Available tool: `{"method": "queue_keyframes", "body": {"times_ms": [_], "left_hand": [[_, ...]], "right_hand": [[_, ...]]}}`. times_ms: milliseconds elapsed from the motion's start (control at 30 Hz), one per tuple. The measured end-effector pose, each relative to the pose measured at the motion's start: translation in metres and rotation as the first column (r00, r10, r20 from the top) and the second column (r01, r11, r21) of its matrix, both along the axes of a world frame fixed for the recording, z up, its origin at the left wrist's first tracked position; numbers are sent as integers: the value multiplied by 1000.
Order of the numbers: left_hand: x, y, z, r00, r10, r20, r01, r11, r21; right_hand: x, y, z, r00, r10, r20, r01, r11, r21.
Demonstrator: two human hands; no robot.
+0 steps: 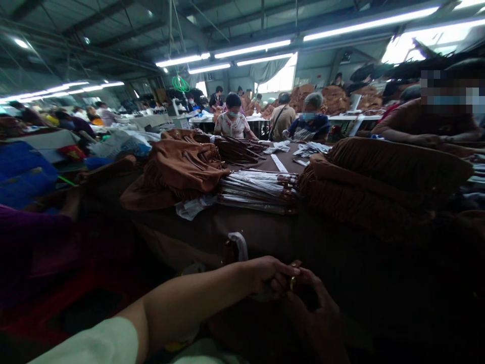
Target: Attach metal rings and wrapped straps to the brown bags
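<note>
At the table edge, hands pinch brass hardware.

My left hand and right hand meet at the near edge of the cloth-covered surface. Ahead on it, a pile of fringed suede bags lies toward the left, a bundle of plastic-wrapped straps mid-surface, a heap of fringed suede bags rightward, and loose straps behind.

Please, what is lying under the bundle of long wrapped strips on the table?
Under the wrapped strips is a brown table cover, with crumpled white wrapping showing at the left end. The bundle hides whatever lies under its middle.
</note>
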State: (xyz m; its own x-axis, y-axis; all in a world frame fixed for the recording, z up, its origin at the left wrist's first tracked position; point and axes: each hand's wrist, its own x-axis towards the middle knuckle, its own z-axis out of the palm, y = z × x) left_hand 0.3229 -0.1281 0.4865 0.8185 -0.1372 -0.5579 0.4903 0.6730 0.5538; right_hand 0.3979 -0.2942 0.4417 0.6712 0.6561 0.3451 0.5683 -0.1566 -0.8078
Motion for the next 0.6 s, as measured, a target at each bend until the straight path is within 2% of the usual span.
{"method": "queue_keyframes", "body": {"times_ms": [67, 133, 233, 333, 400, 500, 600], "left_hand": [[-7, -4, 1, 998, -10, 70, 11, 1000, -11], [-14, -9, 1, 988, 35, 147, -45, 997, 63], [-19, -16, -3, 975, 128, 183, -157, 975, 155], [-17, -17, -6, 967, 193, 167, -218, 966, 141], [-14, -14, -7, 981, 156, 119, -165, 984, 72], [-9, -8, -6, 999, 20, 49, -17, 998, -58], [-8, -6, -3, 998, -30, 61, 34, 998, -58]], "right_hand": [[0, 0, 0, 999, -39, 2, 39, 999, 17], [1, 1, 0, 999, -34, 23, 33, 999, 40], [5, 1, -1, 998, 34, 52, -36, 998, 50], [7, 1, 5, 991, 132, 32, -133, 991, 12], [7, 2, 11, 984, 181, 5, -180, 983, -21], [5, 2, 14, 983, 181, 13, -181, 983, 3], [3, 2, 9, 986, 136, 97, -143, 987, 77]]}}
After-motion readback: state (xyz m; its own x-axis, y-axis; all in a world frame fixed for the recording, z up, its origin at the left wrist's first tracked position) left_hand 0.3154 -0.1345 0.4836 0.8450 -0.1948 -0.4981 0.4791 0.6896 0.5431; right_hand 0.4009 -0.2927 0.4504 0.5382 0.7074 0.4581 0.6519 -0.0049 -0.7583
